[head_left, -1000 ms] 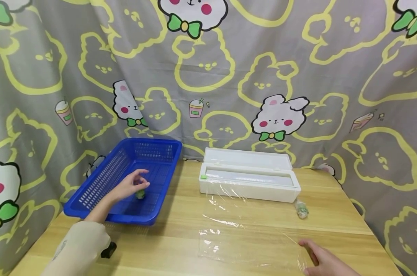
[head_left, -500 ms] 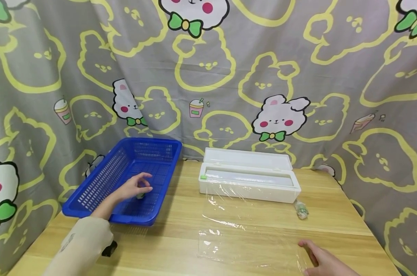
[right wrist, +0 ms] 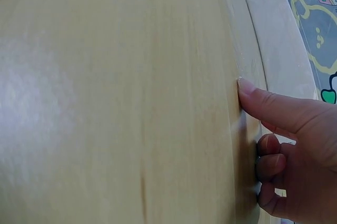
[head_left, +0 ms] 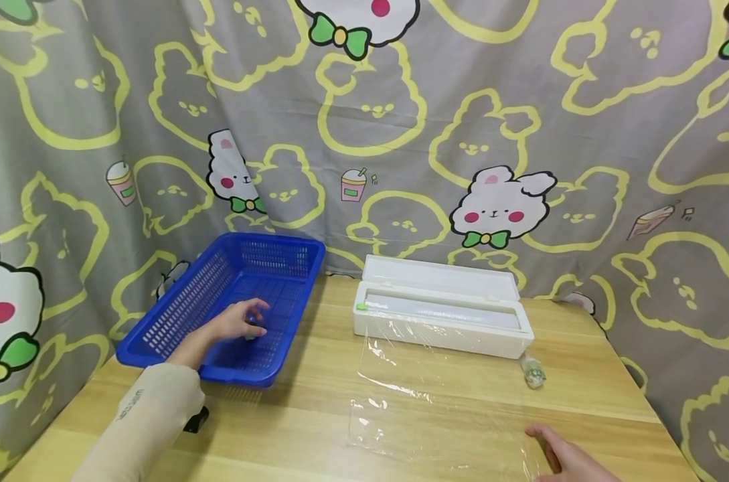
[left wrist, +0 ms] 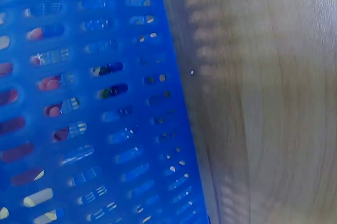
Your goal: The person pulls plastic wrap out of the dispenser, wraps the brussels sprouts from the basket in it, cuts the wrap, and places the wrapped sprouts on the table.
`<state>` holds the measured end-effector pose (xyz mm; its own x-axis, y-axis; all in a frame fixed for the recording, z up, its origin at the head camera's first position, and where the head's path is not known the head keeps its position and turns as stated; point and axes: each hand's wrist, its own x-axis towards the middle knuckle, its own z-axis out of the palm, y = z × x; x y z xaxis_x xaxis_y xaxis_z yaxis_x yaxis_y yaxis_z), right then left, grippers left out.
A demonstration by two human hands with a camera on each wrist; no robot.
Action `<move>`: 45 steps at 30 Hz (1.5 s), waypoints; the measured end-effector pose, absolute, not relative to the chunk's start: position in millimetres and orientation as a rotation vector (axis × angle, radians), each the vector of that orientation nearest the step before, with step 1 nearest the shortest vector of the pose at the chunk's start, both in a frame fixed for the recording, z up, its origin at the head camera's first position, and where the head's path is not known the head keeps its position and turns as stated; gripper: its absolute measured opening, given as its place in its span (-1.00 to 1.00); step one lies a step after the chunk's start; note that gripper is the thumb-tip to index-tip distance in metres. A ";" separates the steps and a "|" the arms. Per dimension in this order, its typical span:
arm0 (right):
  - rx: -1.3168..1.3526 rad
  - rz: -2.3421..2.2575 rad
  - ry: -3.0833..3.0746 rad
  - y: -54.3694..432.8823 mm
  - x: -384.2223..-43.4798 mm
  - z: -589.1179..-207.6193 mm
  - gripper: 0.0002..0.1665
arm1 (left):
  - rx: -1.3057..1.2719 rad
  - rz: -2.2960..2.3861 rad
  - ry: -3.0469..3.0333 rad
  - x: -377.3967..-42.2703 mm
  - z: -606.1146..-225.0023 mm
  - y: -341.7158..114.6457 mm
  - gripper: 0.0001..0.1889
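Observation:
Inside the blue plastic basket (head_left: 292, 314), my left hand (head_left: 234, 321) reaches down with its fingers bent and the thumb apart from the index finger. Under it lies a small green item (left wrist: 108, 92), mostly hidden by the hand; through the basket's slots in the left wrist view it shows a little apart from the fingertips (left wrist: 51, 83). My right hand (head_left: 565, 458) grips the near right edge of a sheet of clear cling film (head_left: 400, 402); in the right wrist view its thumb (right wrist: 274, 105) lies along the film's edge. The film stretches from a white dispenser box (head_left: 442, 341).
The dispenser's lid (head_left: 439, 276) stands raised at the back, and a green slider (head_left: 361, 306) sits at its left end. A small film-wrapped green item (head_left: 533, 373) lies by its right corner. Behind the wooden table (head_left: 304, 415) hangs a patterned curtain (head_left: 394, 87).
My left hand has lowered over the small green item, covering more of it. The right hand and film have hardly moved; the head view has shifted slightly.

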<state>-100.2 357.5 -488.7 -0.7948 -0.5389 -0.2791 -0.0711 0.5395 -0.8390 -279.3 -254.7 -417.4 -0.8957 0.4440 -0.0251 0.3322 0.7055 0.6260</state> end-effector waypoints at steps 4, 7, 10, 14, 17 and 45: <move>-0.475 -1.201 2.257 358.0 -101.0 -488.0 -0.24 | 0.626 0.901 2.775 -279.9 -417.3 -257.6 -0.48; -0.454 -1.182 2.272 358.3 -101.7 -488.0 -0.23 | 0.607 0.830 2.790 -280.2 -418.6 -259.9 -0.47; -0.457 -1.186 2.271 358.8 -101.4 -488.3 -0.22 | 0.585 0.757 2.787 -280.7 -420.9 -261.6 -0.45; -0.490 -1.194 2.271 359.1 -100.7 -488.9 -0.24 | 0.580 0.700 2.780 -282.2 -423.9 -262.2 -0.45; -0.502 -1.179 2.290 358.9 -100.6 -488.9 -0.24 | 0.586 0.660 2.774 -283.4 -425.0 -261.8 -0.48; -0.451 -1.165 2.305 358.8 -101.0 -488.9 -0.21 | 0.662 0.528 2.872 -286.6 -427.0 -260.6 -0.80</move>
